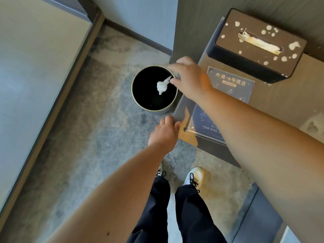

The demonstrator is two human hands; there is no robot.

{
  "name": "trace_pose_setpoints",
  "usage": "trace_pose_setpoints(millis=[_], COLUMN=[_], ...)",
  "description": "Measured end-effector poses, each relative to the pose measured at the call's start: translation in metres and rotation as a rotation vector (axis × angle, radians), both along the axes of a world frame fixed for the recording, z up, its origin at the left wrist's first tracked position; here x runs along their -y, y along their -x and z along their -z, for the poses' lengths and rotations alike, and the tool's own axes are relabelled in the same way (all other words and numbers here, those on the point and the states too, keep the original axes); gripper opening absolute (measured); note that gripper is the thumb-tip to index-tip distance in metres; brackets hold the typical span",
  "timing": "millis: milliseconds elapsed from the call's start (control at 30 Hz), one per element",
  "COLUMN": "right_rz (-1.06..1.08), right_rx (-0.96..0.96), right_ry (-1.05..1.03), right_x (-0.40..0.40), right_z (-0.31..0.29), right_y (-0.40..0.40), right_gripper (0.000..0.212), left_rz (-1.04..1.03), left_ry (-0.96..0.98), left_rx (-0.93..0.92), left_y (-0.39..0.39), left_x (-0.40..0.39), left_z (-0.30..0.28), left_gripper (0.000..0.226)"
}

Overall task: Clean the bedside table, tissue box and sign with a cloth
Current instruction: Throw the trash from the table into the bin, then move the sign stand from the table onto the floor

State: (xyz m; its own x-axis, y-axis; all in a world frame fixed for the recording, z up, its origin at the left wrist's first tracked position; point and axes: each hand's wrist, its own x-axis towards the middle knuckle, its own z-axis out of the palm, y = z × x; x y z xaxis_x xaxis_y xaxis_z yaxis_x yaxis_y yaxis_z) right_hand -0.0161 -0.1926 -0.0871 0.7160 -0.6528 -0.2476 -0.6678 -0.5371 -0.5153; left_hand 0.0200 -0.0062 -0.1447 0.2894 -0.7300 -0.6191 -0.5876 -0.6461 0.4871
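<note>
At centre frame the right hand (191, 79) reaches over the round bin (154, 106), fingers loosely spread; a white wad (162, 86) sits just below the fingertips, contact uncertain. The left hand (164, 133) rests against the bedside table (203, 62) corner, fingers together, holding nothing. The crumb-speckled tissue box (257, 48) sits upper right, with the sign (231, 85) below it.

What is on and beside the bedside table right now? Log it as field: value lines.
Table: bedside table, top partly bare
Tissue box: tissue box at the back, white scraps on its lid
Sign: dark sign in front of the box
Bin: round bin on the floor beside the table
In or over bin: white wad
Right hand: over bin rim, open
Left hand: at table corner
</note>
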Motion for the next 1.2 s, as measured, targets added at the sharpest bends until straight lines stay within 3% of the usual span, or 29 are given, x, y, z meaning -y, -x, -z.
trace_pose_setpoints(millis=[200, 333, 500, 600, 700, 767, 933, 1200], right_rz=[0.267, 0.502, 0.911, 1.045, 1.104, 1.123, 1.144, 1.114], right_rx=[0.103, 0.058, 0.005, 0.049, 0.129, 0.175, 0.194, 0.191], right_ry=[0.172, 0.176, -0.165, -0.382, -0.47, -0.496, -0.531, -0.54], right_x=[-0.002, -0.021, -0.054, -0.068, -0.074, -0.074, -0.073, -0.069], right_z=[-0.012, -0.014, 0.009, 0.019, 0.023, 0.024, 0.023, 0.017], right_y=[0.073, 0.146, 0.196, 0.2, 0.197, 0.195, 0.196, 0.198], right_gripper=[0.022, 0.021, 0.031, 0.036, 0.02, 0.016, 0.012, 0.02], left_rz=[0.032, 0.031, 0.051, 0.076, -0.016, -0.038, -0.039, -0.045], left_ry=[-0.025, -0.082, -0.179, -0.103, 0.179, 0.238, 0.071, 0.02], left_rx=[0.001, -0.034, -0.09, 0.043, 0.175, 0.107, -0.026, -0.13], left_y=[-0.003, -0.006, -0.015, -0.021, -0.021, -0.016, -0.004, 0.005], left_x=[0.002, 0.006, 0.018, 0.028, 0.045, 0.059, 0.076, 0.075], left_z=[-0.001, -0.005, -0.01, -0.02, -0.034, -0.041, -0.041, -0.035], left_gripper=[0.033, 0.037, 0.046, 0.047, 0.04, 0.033, 0.027, 0.021])
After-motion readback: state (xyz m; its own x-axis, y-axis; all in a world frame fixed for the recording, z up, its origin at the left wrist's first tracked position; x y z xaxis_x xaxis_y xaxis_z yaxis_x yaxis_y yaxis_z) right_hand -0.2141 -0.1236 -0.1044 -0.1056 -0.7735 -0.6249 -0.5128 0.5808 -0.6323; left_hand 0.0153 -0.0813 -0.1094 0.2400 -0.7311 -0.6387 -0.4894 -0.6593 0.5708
